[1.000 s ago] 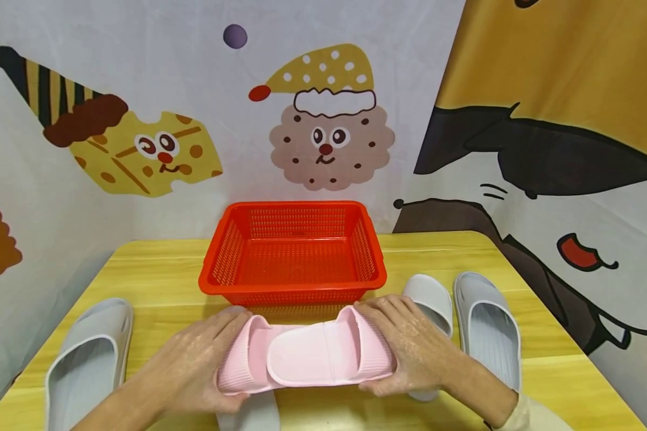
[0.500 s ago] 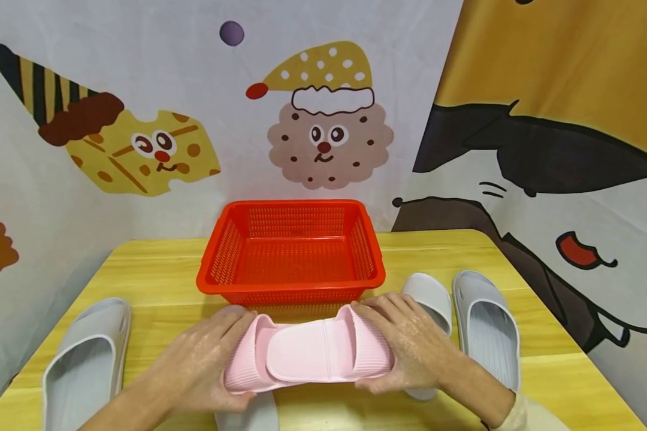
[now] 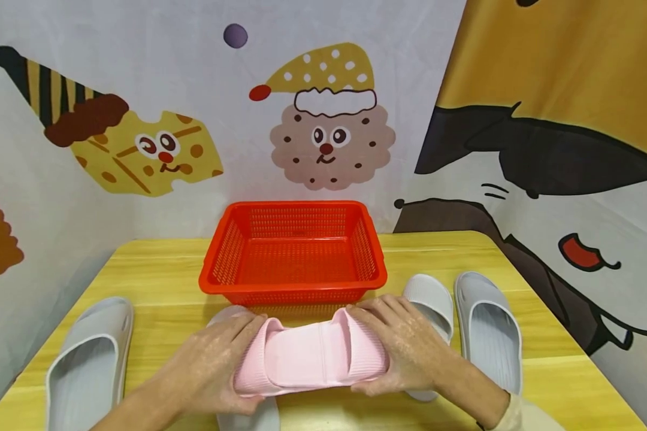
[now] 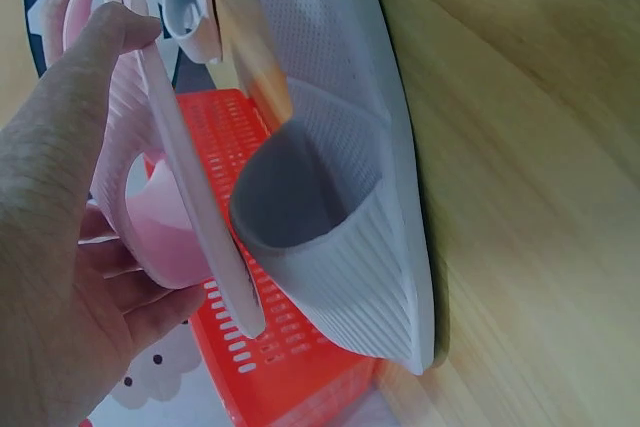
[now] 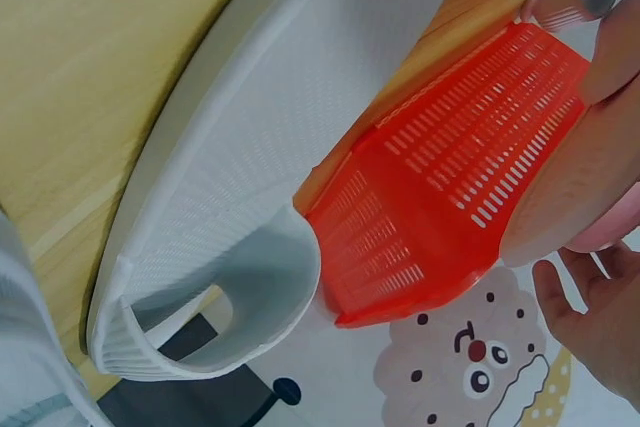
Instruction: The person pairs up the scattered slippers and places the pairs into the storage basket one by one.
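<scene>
Two pink slippers (image 3: 302,356) are held level above the table, their ribbed toe straps facing outward and their soles overlapping in the middle. My left hand (image 3: 215,359) grips the left toe end, thumb below and fingers over the top. At the other end my right hand (image 3: 404,341) holds the right strap in the same way. In the left wrist view a pink slipper (image 4: 180,167) shows edge-on beside the palm. Beneath it lies a light grey slipper (image 4: 350,267) with a ribbed strap.
An open red mesh basket (image 3: 293,290) stands at the back of the wooden table (image 3: 555,383). Grey slippers lie at the left (image 3: 86,359) and right (image 3: 490,335). A lighter grey slipper (image 3: 428,299) sits partly behind the right hand. A cartoon-printed cloth (image 3: 437,36) hangs behind.
The two hands have come closer together, mostly the left one moving right. The pink slippers now overlap more, with one heel pushed deeper toward the left strap.
</scene>
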Demonstrator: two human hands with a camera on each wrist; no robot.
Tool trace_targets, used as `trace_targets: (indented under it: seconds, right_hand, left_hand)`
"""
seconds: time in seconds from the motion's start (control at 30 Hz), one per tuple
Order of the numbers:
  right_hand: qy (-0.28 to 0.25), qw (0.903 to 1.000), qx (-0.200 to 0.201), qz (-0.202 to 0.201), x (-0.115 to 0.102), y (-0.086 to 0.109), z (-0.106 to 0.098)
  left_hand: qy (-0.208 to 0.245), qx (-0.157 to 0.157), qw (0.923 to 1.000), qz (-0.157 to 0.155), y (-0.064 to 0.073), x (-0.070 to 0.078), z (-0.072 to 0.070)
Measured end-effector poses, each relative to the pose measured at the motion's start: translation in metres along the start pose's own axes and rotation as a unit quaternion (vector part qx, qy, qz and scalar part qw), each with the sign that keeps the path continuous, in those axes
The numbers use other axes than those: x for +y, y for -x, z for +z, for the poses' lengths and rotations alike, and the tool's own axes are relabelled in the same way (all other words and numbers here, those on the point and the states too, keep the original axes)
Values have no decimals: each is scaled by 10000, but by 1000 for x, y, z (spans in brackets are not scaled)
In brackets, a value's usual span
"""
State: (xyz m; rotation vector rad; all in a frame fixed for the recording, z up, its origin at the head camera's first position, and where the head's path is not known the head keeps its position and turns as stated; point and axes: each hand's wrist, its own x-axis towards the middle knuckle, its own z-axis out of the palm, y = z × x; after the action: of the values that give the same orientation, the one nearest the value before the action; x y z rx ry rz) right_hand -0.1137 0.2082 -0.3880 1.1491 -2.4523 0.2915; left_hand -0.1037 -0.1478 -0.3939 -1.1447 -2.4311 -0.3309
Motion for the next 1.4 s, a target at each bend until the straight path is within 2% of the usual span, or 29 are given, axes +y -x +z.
trace_targets:
  seconds: [0.2, 0.7, 1.03, 1.4]
  right_hand:
    - [-53, 10000, 11, -59, -4, 0, 5]
    - [-122, 9998, 112, -113, -7, -1, 9]
    - [-108, 9997, 191, -126, 2, -11, 1]
    - [-221, 9994, 213, -156, -3, -9, 4]
  left_hand:
    - [16, -233, 9997, -105, 4, 7, 4]
    - [-12, -249, 9996, -126, 3, 10, 8]
    - [-43, -224, 9997, -38, -12, 2, 7]
    - [-45, -378, 9993, -23, -8, 6, 8]
